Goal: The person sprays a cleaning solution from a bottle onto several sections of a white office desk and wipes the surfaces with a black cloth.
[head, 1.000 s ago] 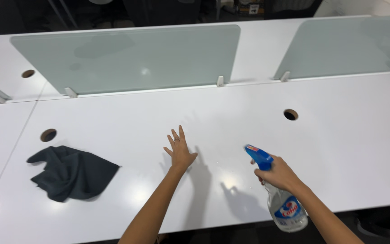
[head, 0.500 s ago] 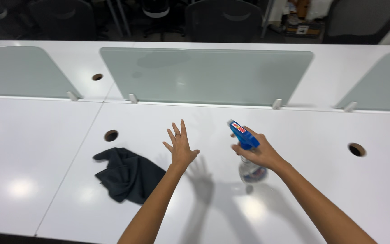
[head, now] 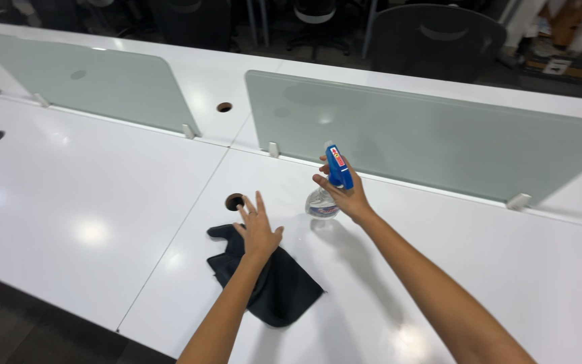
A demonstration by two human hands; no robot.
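The right hand point(head: 346, 195) is wrapped around the neck of a spray bottle point(head: 328, 185), a finger at the trigger of its blue head, and holds the bottle upright over the white tabletop point(head: 89, 202), whether just above it or touching cannot be told. The clear body with its pale liquid shows below the fist; a small red and white label sits on the blue head, and a band of label wraps the body, too small to make out. The left hand point(head: 257, 229) is spread flat, fingers apart and gripping nothing, poised over the far edge of a dark cleaning cloth point(head: 271, 280) that lies crumpled on the tabletop near the middle.

By the look of it, this is the spraying stage of wiping down the tabletop, with the cloth about to be taken up. That pickup would call for the open hand to drop and close on the bunched fabric.

Just beyond the left hand's fingers is a round cable hole point(head: 234, 201). Frosted glass divider panels point(head: 426, 138) stand along the far side, with dark office chairs point(head: 432, 37) behind them.
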